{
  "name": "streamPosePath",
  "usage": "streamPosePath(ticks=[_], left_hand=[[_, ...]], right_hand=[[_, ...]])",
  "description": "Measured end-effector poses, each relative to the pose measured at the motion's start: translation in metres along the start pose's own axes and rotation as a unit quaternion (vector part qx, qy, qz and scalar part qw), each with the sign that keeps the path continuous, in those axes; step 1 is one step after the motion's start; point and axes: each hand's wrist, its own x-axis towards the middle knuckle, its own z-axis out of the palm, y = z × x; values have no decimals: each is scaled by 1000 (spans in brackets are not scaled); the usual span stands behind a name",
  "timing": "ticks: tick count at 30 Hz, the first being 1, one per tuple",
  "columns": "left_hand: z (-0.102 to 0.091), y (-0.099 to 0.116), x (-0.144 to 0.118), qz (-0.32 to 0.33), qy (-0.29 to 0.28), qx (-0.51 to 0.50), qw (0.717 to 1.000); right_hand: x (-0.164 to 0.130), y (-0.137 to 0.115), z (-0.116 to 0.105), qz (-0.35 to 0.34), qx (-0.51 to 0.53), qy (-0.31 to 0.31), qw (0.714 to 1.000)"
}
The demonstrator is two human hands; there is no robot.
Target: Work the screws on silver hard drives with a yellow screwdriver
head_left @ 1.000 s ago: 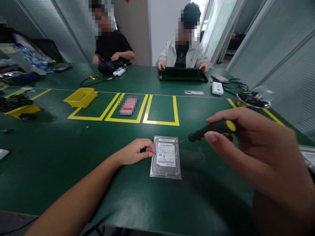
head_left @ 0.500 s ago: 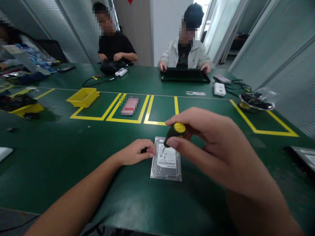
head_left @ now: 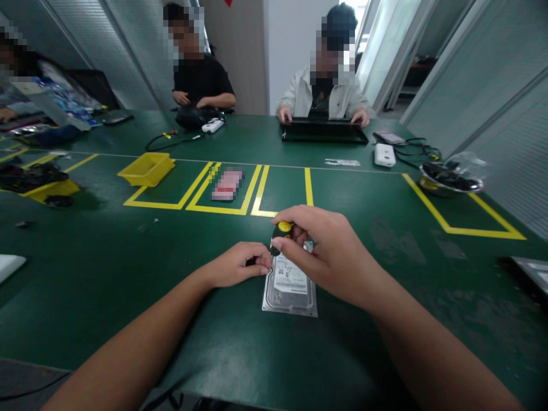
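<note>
"Where is the hard drive (head_left: 291, 285)?"

"It lies flat on the green table (head_left: 128, 274), near the edge closest to the person. It is silver with a white label on top. Let's use it as our spot for everything else."

"What is the right hand (head_left: 325, 251) doing?"

"It sits over the far end of the hard drive. Its fingers are pinched around a screwdriver (head_left: 280, 235) with a black handle and a yellow top. The screwdriver stands almost straight up over the far left corner of the hard drive. I cannot see the tip."

"And the left hand (head_left: 235, 265)?"

"It is just to the left of the hard drive, and its fingertips touch the drive's left edge. The fingers are curled in. Something small and dark peeks out between them, but I cannot tell what it is."

"What else is around?"

"Behind the hard drive are yellow tape boxes (head_left: 261, 197) on the table. Far to the left and behind it sits a yellow bin (head_left: 148, 169). Way behind it, across the table, two people sit. One has both hands on a black tray (head_left: 323, 131). Far to the right and behind the hard drive is a bowl (head_left: 451, 178) with dark things in it."
</note>
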Motion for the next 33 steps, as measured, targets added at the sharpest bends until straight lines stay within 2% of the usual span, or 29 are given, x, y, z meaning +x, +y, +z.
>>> streamPosePath(ticks=[12,23,33], left_hand=[[1,-4,0,6,0,9,1000],[-1,0,0,10,10,-10,1000],[0,-2,0,7,9,0,1000]], right_hand=[[2,7,9,-3,2,-7,1000],[3,8,8,-6,-23,-7,1000],[3,6,5,-36,-33,-20,999]])
